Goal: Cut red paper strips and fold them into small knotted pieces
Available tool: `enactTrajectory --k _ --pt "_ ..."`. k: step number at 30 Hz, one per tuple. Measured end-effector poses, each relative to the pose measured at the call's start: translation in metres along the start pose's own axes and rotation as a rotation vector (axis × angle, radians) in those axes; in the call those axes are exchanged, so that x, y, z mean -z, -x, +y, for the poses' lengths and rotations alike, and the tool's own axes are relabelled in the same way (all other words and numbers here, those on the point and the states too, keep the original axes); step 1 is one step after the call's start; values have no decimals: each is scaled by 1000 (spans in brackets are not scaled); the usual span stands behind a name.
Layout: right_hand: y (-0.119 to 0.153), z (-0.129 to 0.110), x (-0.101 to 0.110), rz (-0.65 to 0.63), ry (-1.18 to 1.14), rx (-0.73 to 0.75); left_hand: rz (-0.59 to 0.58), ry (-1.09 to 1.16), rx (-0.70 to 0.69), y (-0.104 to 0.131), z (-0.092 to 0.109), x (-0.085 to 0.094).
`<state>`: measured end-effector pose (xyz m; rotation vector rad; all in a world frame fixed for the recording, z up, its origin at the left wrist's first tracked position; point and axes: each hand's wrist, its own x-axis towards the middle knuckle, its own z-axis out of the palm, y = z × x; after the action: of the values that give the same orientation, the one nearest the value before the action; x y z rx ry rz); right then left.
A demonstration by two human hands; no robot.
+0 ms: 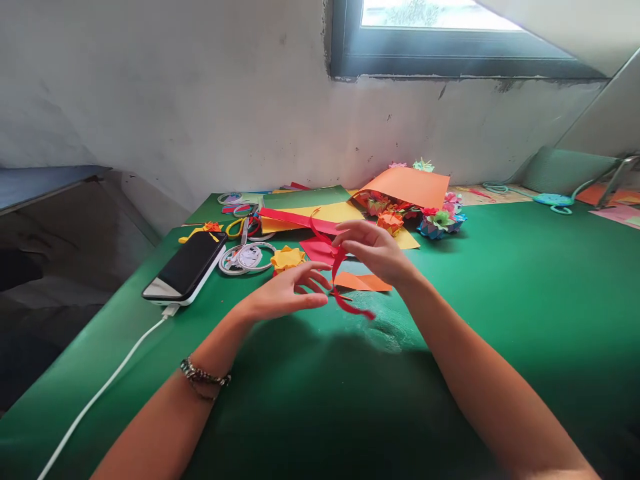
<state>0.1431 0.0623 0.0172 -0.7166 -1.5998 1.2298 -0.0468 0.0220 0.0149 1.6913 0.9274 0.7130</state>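
Observation:
Between the fingers of my right hand (373,250) hangs a curled red paper strip (338,280), its lower end dangling over the green table (500,287). To its left my left hand (293,290) is open, fingers apart and close to the strip. Just behind the left hand sits a yellow folded paper flower (287,257). Red paper (315,250) and a folded orange paper piece (363,282) lie behind and below the strip. A thin stick, partly hidden by the strip, lies near the left fingertips.
A phone (193,263) on a white power bank, with a cable (110,380), lies at left. Near it are yellow-handled scissors (235,228) and tape rolls (247,258). Coloured sheets (307,198) and paper flowers (440,220) line the back, below the wall.

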Motion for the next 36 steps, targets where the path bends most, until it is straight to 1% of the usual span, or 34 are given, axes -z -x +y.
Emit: enactTrajectory --k 2,3,4,6,9,12,15,17,20,23,25,27,31,36 --pt "3 -1 -11 -104 -4 -4 105 82 -16 -2 -1 -4" --pt "4 0 -16 -117 3 5 157 126 -19 -4 -2 -6" --pt "5 1 -21 -110 31 28 203 166 -16 -6 -3 -8" --pt "6 5 -28 -41 143 113 257 239 -5 -8 -6 -11" --pt "6 10 -33 48 368 259 283 334 9 -10 -8 -14" --pt "7 11 -34 60 518 370 315 385 10 -9 -7 -15" --pt "7 10 -35 83 568 426 351 401 -17 -9 -7 -14" --pt "7 10 -36 108 557 396 353 385 -32 -10 -6 -14" --pt "6 10 -37 139 510 321 311 312 -33 -10 -6 -14" --pt "6 10 -36 73 503 306 270 262 -33 -10 -6 -15" --pt "7 9 -35 -1 500 302 279 250 -30 -9 -4 -15" --pt "7 8 -33 -41 459 278 292 223 -31 -8 -2 -15" --pt "7 8 -32 -32 345 211 283 208 -45 -8 0 -15" --pt "5 9 -32 -17 279 121 267 220 -22 -11 -6 -14"
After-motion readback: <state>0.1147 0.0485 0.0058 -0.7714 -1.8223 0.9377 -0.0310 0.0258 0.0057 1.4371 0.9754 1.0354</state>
